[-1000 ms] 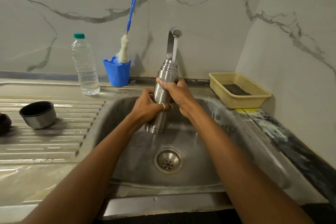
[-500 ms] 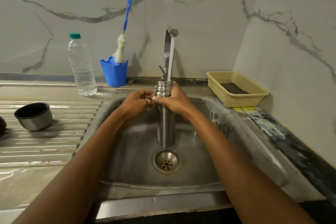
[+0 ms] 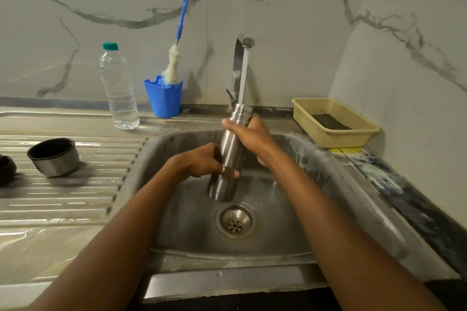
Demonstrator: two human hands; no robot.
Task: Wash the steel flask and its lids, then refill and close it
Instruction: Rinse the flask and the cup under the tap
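The steel flask [image 3: 228, 154] stands nearly upright over the sink [image 3: 316, 179], its open threaded mouth under the running stream from the tap [image 3: 242, 43]. My right hand [image 3: 250, 134] grips the flask just below the neck. My left hand [image 3: 202, 163], a ring on one finger, wraps around the flask's lower body. The steel cup lid [image 3: 53, 156] lies mouth-up on the ribbed drainboard at the left. A dark lid [image 3: 6, 170] sits at the far left edge, partly cut off.
A clear plastic water bottle [image 3: 118, 88] and a blue holder [image 3: 164, 98] with a bottle brush [image 3: 174, 65] stand behind the drainboard. A beige basket [image 3: 336, 121] holding a dark scrub pad sits right of the tap. The drain [image 3: 235, 221] lies below the flask.
My left hand slid down from the neck to the flask's lower body. The flask tilted slightly and rose a little, its mouth staying under the stream.
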